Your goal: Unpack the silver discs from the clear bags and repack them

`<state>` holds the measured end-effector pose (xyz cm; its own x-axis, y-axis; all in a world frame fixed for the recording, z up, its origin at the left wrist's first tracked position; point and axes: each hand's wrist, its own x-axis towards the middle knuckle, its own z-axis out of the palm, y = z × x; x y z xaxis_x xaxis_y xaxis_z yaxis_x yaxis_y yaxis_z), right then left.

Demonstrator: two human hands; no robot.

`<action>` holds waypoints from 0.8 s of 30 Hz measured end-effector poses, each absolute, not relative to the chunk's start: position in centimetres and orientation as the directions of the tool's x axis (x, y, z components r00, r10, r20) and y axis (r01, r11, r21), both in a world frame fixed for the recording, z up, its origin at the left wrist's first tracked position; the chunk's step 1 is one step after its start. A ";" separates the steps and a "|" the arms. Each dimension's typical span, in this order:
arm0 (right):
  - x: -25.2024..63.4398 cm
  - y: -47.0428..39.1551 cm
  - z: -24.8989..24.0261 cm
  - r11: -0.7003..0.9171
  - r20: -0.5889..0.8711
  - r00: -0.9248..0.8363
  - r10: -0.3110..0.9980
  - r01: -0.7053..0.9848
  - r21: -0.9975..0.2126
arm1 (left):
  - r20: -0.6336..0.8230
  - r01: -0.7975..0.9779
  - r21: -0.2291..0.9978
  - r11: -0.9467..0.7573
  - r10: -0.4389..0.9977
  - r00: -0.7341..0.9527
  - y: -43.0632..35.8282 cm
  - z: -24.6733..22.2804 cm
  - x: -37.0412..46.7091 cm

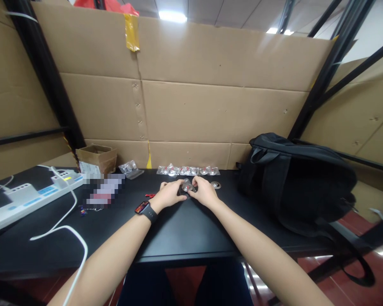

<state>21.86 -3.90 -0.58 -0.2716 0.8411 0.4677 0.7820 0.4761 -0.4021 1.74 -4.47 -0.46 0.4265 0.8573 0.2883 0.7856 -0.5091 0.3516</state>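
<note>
Between my two hands, just above the black table (188,238), is a small round metal piece with a red centre in a clear plastic bag (187,187). My left hand (170,194) grips its left side with thumb and fingers. On the other side, the fingers of my right hand (205,191) pinch the bag's right edge. A row of similar bagged metal pieces (187,171) lies behind my hands along the cardboard wall. To the right of my right hand rests a loose round metal disc (216,185). A small red item (150,196) shows beside my left wrist.
A black backpack (300,182) takes up the table's right side. At left are a white power strip (35,199) with cables, a small open cardboard box (97,159) and clear plastic bags (130,169). A cardboard wall (191,106) closes off the back.
</note>
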 end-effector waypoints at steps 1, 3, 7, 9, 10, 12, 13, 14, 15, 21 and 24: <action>21.9 -4.0 -0.6 0.475 0.468 -0.269 0.842 0.782 -0.404 | 0.279 0.778 0.359 -0.516 0.854 0.438 -4.5 -0.4 1.8; 21.9 -3.9 -0.6 0.470 0.474 -0.261 0.841 0.787 -0.399 | 0.274 0.763 0.368 -0.531 0.846 0.457 -4.6 -0.4 1.9; 21.1 -3.3 -0.9 0.438 0.500 -0.226 0.836 0.824 -0.359 | 0.281 0.751 0.371 -0.547 0.836 0.471 -4.7 -0.2 2.3; 20.7 -2.8 -1.2 0.409 0.504 -0.202 0.840 0.846 -0.342 | 0.284 0.744 0.371 -0.556 0.830 0.480 -4.8 -0.1 2.4; 20.6 -2.5 -1.2 0.399 0.501 -0.193 0.844 0.850 -0.344 | 0.286 0.739 0.371 -0.563 0.826 0.486 -4.8 -0.1 2.4; 20.7 -2.2 -1.2 0.418 0.489 -0.209 0.847 0.830 -0.370 | 0.290 0.726 0.374 -0.578 0.816 0.500 -4.8 0.2 2.2; 21.0 -2.2 -1.0 0.453 0.484 -0.240 0.842 0.801 -0.392 | 0.294 0.716 0.378 -0.587 0.810 0.508 -4.8 0.3 2.1; 21.5 -2.2 -0.7 0.503 0.477 -0.288 0.830 0.757 -0.417 | 0.298 0.705 0.385 -0.595 0.803 0.515 -4.8 0.5 1.9; 22.0 -2.3 -0.4 0.558 0.470 -0.347 0.812 0.699 -0.447 | 0.304 0.696 0.393 -0.601 0.799 0.519 -4.8 0.7 1.7; 26.2 -2.6 1.5 0.614 0.391 -0.491 0.778 0.468 -0.635 | 0.381 0.770 0.346 -0.535 0.831 0.406 -4.4 1.5 0.5; 26.9 -2.3 0.9 0.607 0.373 -0.487 0.790 0.532 -0.590 | 0.376 0.791 0.283 -0.543 0.821 0.429 -4.3 1.3 0.0</action>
